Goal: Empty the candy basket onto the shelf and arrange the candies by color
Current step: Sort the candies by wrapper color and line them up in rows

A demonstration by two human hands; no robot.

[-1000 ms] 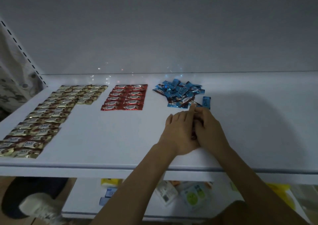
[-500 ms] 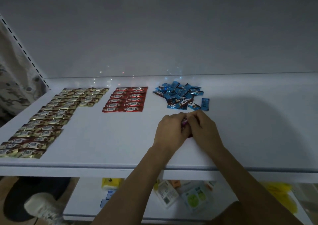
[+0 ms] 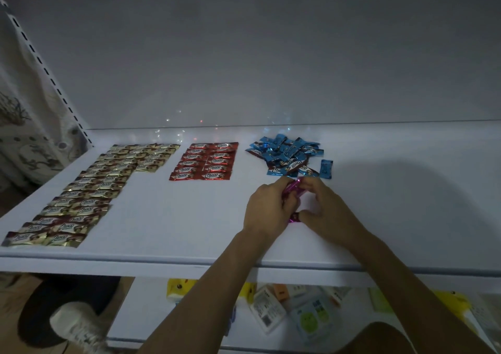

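**Both hands closed on pink candies, just in front of the blue heap**

From my remote seat, much of the key item is covered. The pink candies (image 3: pixel 291 189) show only as a magenta strip between the knuckles and a small foil end near the thumbs; how many there are I cannot tell. The left hand (image 3: pixel 268 210) and right hand (image 3: pixel 329 212) are pressed together on the shelf (image 3: pixel 406 204), fingers of both curled round the pink wrappers. The light is dim and any print on them is unreadable. Both forearms run out of the bottom of the view.

What I can see of the pink bundle has its long axis running front to back, the far end pointing at the blue candies (image 3: pixel 284 153), which lie in a loose heap with wrappers pointing every way. A lone blue candy (image 3: pixel 326 168) lies just right of the heap, also lengthwise front to back.

The red candies (image 3: pixel 206 162) form two neat columns left of the heap, each wrapper's long axis parallel to the shelf's front edge. The gold candies (image 3: pixel 89 191) lie the same way in long columns further left; their nearest row reaches the front edge.

Below, a lower shelf (image 3: pixel 141 307) holds blurred packets (image 3: pixel 311 315), and a white shoe (image 3: pixel 73 324) shows partly at the bottom left.
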